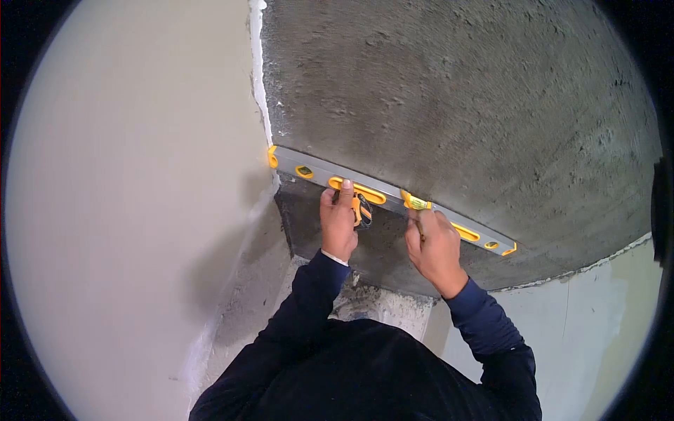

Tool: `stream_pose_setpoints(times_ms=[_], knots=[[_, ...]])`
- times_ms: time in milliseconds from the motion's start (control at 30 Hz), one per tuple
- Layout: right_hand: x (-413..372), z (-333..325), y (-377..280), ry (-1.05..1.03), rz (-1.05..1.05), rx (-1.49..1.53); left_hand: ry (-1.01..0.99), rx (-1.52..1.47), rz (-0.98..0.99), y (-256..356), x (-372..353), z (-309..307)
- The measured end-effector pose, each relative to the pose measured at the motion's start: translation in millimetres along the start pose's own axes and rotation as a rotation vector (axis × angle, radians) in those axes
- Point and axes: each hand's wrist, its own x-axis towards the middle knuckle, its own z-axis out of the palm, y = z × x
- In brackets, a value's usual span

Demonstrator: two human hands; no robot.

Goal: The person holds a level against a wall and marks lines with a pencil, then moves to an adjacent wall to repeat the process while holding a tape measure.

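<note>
A grey spirit level (319, 167) with yellow end caps and yellow-edged slots lies against the rough grey cement surface (449, 91), its left end touching the pale wall. My left hand (338, 226) is closed around a black and orange tape measure (362, 210), with the thumb on the level's left slot. Close to the level's middle vial (415, 202), my right hand (435, 249) has its fingers pinched together on a thin object, perhaps a pencil, mostly hidden by the fingers.
A smooth pale wall (140, 154) fills the left side. White filler (259, 70) runs down the corner beside the cement. Below are a rough ledge (382, 306) and, at the lower right, a light wall panel (533, 319).
</note>
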Motion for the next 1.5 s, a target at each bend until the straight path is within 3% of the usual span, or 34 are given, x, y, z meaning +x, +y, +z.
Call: stream_pose_setpoints(times_ms=[200, 233, 333, 400, 467, 633, 700, 933, 1033, 1067, 1133, 1300, 1500], knots=[[22.7, 21.8, -41.5, 0.018, -0.112, 0.312, -0.086, -0.042, -0.002, -10.6, 10.7, -12.6], [28.4, 34.2, -44.0, 0.022, -0.135, 0.335, -0.192, -0.062, 0.163, -17.6, 9.3, -15.1], [41.9, 49.9, -43.6, 0.019, -0.103, 0.372, -0.228, -0.175, 0.117, -31.2, 20.8, -27.1], [36.6, 54.3, -30.9, -0.059, -0.016, 0.296, -0.263, -0.119, 0.101, -17.2, 12.9, -20.3], [19.7, 40.6, -15.1, -0.010, -0.034, 0.298, -0.145, -0.059, 0.001, 0.8, 1.4, -8.0], [-37.1, -7.0, 17.2, 0.075, 0.119, 0.122, -0.134, -0.060, -0.008, -1.7, 3.3, -8.5], [-50.7, -19.2, 21.6, 0.153, 0.325, 0.376, -0.145, -0.071, -0.001, -0.4, 1.9, -7.2], [-60.8, -29.6, 52.9, 0.181, 0.455, 0.482, -0.155, -0.022, 0.004, 4.1, -2.1, -2.6], [-83.8, -38.9, 63.8, 0.353, 0.550, 0.261, -0.149, -0.030, 0.011, 2.1, 0.3, -4.5], [-84.6, -38.0, 61.3, 0.351, 0.549, 0.262, -0.146, -0.023, 0.014, 1.8, 0.2, -4.9], [-83.9, -32.3, 51.9, 0.328, 0.602, 0.548, -0.144, -0.015, 0.015, 1.9, -0.7, -5.5], [-51.6, -14.9, 35.3, 0.215, 0.580, 0.718, -0.092, 0.020, -0.017, 4.0, -2.1, -4.2], [-101.5, -41.2, 90.2, 0.459, 0.626, 0.442, -0.136, -0.025, -0.019, -3.9, 6.7, -10.7]])
